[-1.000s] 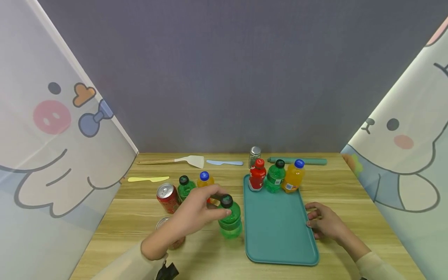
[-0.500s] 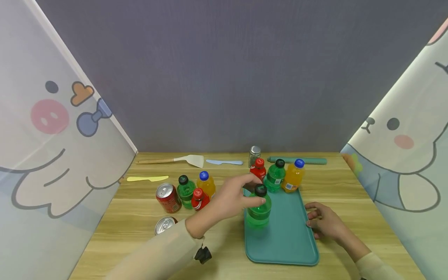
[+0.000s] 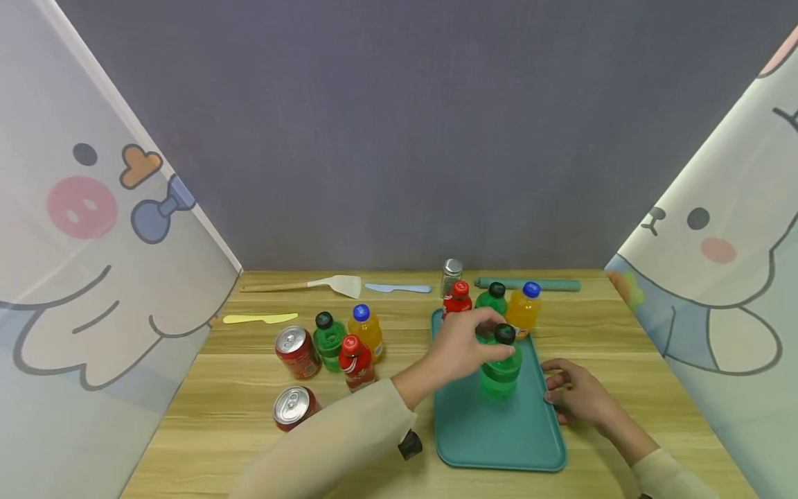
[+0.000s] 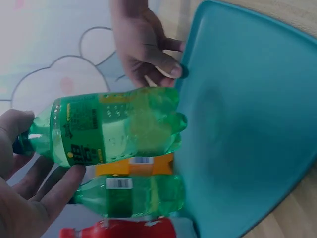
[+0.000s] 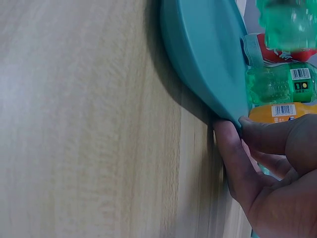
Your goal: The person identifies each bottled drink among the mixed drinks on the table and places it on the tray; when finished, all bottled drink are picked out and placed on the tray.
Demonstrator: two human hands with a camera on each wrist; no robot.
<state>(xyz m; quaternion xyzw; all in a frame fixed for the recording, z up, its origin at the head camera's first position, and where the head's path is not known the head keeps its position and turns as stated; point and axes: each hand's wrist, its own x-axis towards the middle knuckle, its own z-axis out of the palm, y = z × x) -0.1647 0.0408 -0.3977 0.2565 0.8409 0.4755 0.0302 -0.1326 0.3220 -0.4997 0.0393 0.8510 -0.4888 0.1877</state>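
My left hand (image 3: 464,346) holds a green soda bottle (image 3: 500,378) around its neck and shoulder, upright over the teal tray (image 3: 486,440). In the left wrist view, the base of that green bottle (image 4: 119,126) is close over the tray. A red bottle (image 3: 456,305), another green bottle (image 3: 491,299) and an orange drink bottle (image 3: 524,312) stand in a row along the tray's far end. The left hand partly covers this row in the head view. My right hand (image 3: 576,395) pinches the tray's right rim between thumb and fingers, as the right wrist view shows.
Left of the tray stand two cola cans (image 3: 298,353), a green bottle (image 3: 329,341), an orange bottle (image 3: 366,333) and a red bottle (image 3: 357,364). Along the back lie a spatula (image 3: 339,284), a blue knife (image 3: 397,287), a shaker (image 3: 451,277) and a green rod (image 3: 530,284).
My left hand has carried the green bottle rightward from the table to over the tray, coming close to the back row. The right hand has stayed at the tray's rim.
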